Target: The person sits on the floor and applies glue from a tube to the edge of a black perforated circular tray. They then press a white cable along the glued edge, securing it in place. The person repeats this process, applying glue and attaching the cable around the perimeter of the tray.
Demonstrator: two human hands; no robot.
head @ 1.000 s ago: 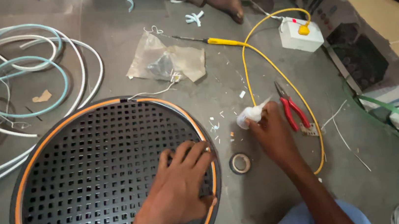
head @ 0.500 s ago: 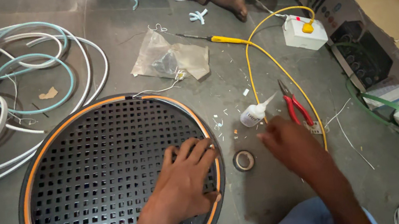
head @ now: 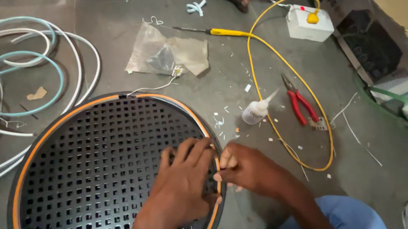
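Left hand [head: 186, 182] spread flat on round black perforated grille [head: 94, 176] with orange rim strip [head: 217, 179], lying on grey floor [head: 240, 70]. Right hand [head: 247, 168] pinching strip at grille's right edge, fingers narrow. Small white glue bottle [head: 256, 110] nearby.

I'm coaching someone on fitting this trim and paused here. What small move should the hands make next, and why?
Probably press the orange strip down along the rim just beyond the fingertips. The left hand lies flat on the black perforated disc at its right edge, the right hand pinches at that same spot on the rim, and the glue bottle lies set aside on the floor.
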